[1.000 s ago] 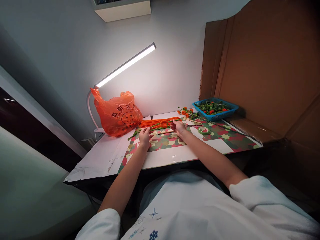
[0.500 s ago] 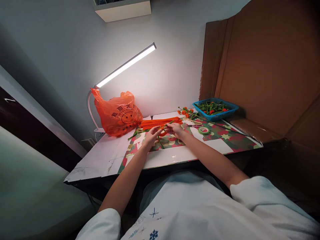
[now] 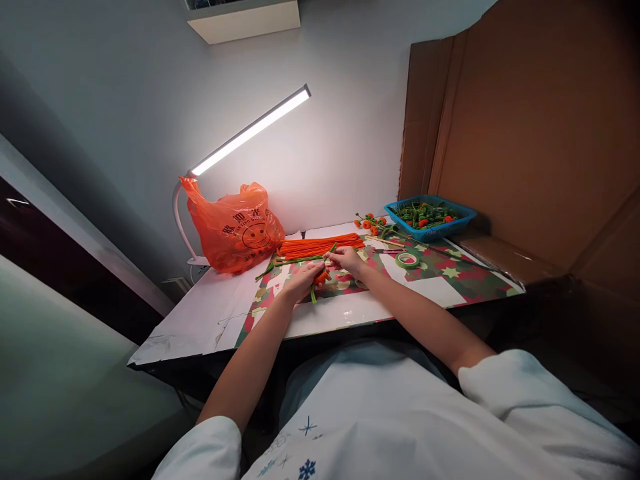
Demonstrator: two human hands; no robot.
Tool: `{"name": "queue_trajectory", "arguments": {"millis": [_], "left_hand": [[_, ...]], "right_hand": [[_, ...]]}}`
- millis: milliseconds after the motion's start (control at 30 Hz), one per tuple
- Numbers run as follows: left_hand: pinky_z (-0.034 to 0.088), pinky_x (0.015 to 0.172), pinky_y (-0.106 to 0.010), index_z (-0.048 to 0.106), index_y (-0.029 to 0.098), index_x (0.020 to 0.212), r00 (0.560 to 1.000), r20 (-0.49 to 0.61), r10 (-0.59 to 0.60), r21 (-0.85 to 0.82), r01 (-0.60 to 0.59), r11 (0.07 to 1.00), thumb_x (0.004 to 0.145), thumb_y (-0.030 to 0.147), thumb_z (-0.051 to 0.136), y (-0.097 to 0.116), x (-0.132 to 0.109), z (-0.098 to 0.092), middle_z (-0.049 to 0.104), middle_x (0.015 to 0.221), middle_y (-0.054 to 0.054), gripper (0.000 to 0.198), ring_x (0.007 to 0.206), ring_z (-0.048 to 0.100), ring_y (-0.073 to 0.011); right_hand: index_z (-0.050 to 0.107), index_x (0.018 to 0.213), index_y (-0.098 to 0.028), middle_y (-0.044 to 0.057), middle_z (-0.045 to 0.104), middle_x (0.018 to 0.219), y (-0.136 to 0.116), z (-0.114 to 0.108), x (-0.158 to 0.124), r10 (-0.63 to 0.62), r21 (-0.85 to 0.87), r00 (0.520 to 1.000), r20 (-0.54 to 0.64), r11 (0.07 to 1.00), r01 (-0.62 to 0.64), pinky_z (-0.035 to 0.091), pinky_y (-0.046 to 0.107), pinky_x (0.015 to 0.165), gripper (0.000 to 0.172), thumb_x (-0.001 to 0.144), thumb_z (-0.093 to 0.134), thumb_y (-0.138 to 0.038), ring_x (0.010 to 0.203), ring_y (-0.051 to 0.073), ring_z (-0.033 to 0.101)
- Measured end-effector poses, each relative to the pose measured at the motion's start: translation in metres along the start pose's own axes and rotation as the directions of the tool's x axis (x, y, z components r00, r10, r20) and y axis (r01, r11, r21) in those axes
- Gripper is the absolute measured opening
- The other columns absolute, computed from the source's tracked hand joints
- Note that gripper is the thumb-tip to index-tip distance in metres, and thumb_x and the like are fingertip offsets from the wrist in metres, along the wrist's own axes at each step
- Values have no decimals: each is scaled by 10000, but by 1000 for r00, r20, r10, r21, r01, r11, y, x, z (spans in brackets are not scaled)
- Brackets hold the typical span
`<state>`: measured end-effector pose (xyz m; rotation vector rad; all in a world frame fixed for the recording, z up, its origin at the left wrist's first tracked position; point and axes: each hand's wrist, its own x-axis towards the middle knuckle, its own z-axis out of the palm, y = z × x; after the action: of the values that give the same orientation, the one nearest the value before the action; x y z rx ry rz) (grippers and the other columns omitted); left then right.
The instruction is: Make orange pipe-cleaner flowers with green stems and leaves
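Observation:
My left hand (image 3: 303,280) is closed round a small orange flower piece (image 3: 321,278), which hangs by its fingertips with a green stem end pointing down. My right hand (image 3: 349,261) pinches a green stem (image 3: 333,248) just above and to the right of it. The fingertips of both hands almost meet. Behind them lies a bundle of orange pipe cleaners (image 3: 320,247), with green pipe cleaners (image 3: 273,265) along its near left side. A roll of green tape (image 3: 408,261) lies to the right of my right hand.
A blue basket (image 3: 433,233) of green and orange pieces stands at the back right, beside orange flowers (image 3: 369,222). An orange plastic bag (image 3: 235,230) and a lit lamp (image 3: 253,132) are at the left. Cardboard (image 3: 525,147) rises on the right.
The orange piece has turned and dropped lower between my hands, its stem end now pointing down. My left hand has closed more round it, and my right fingers have drawn together on the green stem.

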<state>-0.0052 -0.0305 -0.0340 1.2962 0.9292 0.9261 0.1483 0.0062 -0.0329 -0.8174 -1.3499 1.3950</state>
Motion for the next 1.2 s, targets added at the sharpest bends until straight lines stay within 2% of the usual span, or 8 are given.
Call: {"name": "queue_trajectory", "arguments": {"millis": [100, 233, 433, 700, 800, 933, 1067, 1200], "left_hand": [[317, 361, -190, 513, 171, 602, 999, 3, 36, -5, -36, 999, 662, 556, 738, -1, 1, 0, 441, 481, 42, 450, 382, 373, -55], [332, 354, -187, 503, 172, 621, 999, -41, 25, 11, -25, 1000, 645, 553, 752, -1, 2, 0, 456, 511, 42, 456, 385, 389, -52], [344, 360, -192, 517, 168, 616, 999, -36, 32, 18, -32, 999, 617, 572, 763, -1, 1, -1, 459, 518, 37, 473, 400, 395, -55], [415, 451, -195, 648, 137, 833, 998, -59, 22, 27, -21, 999, 591, 408, 824, -3, 0, -7, 656, 792, -56, 404, 500, 472, -54], [404, 455, -186, 651, 156, 949, 996, -76, 40, 25, -39, 999, 588, 360, 832, -3, -1, -6, 640, 780, -23, 453, 472, 456, -35], [444, 495, -197, 612, 212, 1111, 987, -146, 61, 89, -49, 995, 577, 311, 841, -2, -4, -3, 620, 784, 10, 589, 510, 514, -57], [430, 479, -208, 639, 178, 986, 980, -178, 93, 202, -56, 978, 589, 379, 813, -1, -6, -1, 582, 690, 24, 478, 498, 514, -77], [339, 425, -196, 594, 159, 750, 978, -138, 159, 279, -116, 953, 647, 441, 748, 0, -6, 0, 471, 517, 62, 338, 427, 401, -61]], "right_hand": [[581, 567, -151, -35, 544, 516, 3, -4, 5, -39, 10, 996, -80, 999, 40, 437, 199, 514, 290, 651, 782, -342, 496, 70, 500], [590, 597, -160, -43, 518, 523, 3, -11, 10, -27, 51, 979, -202, 998, 38, 434, 205, 509, 240, 716, 722, -321, 480, 68, 474], [571, 602, -166, -56, 500, 534, 3, -14, 13, -9, 91, 971, -238, 995, 32, 409, 195, 474, 236, 721, 725, -300, 443, 54, 447], [582, 694, -187, -37, 600, 634, 1, -21, 16, 71, 202, 946, -317, 979, -6, 508, 209, 548, 137, 802, 649, -240, 515, 89, 588], [591, 723, -187, -32, 627, 659, 0, -20, 13, 83, 197, 955, -284, 980, -26, 518, 213, 552, 116, 824, 628, -233, 541, 100, 622], [618, 743, -171, -18, 654, 710, 0, -11, 6, 3, 174, 989, -150, 984, 24, 549, 247, 608, 107, 791, 676, -248, 557, 105, 635], [628, 699, -159, -9, 650, 700, 1, -6, 1, -95, 96, 995, -38, 991, 98, 541, 255, 615, 226, 687, 771, -333, 605, 126, 646], [620, 646, -152, -18, 623, 631, 2, -6, 0, -136, 27, 991, 16, 990, 136, 508, 237, 578, 296, 615, 815, -371, 588, 120, 624]]}}
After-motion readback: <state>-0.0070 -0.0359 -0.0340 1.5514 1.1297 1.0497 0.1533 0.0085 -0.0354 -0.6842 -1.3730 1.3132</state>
